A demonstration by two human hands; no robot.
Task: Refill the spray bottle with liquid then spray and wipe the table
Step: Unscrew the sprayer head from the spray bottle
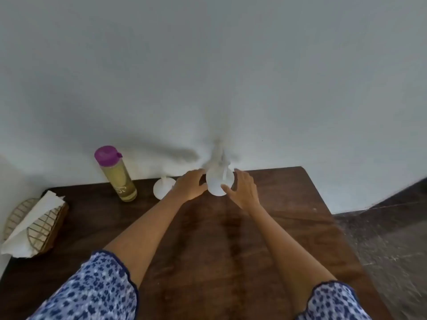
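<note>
A white spray bottle [216, 183] stands near the table's back edge, and its spray head is blurred against the wall. My left hand [190, 184] curls against the bottle's left side. The fingers of my right hand [242, 190] are spread beside its right side, with the thumb touching the front. A white funnel [164, 187] sits upside down just left of my left hand. Further left stands a tall refill bottle [117, 176] of yellowish liquid with a purple cap. White cloth or paper [34, 218] lies in a wire basket [46, 229] at the left edge.
The dark wooden table [219, 250] stands against a pale wall. Its right edge drops to a dark speckled floor [392, 250]. Bare tabletop lies between my forearms and toward the right corner.
</note>
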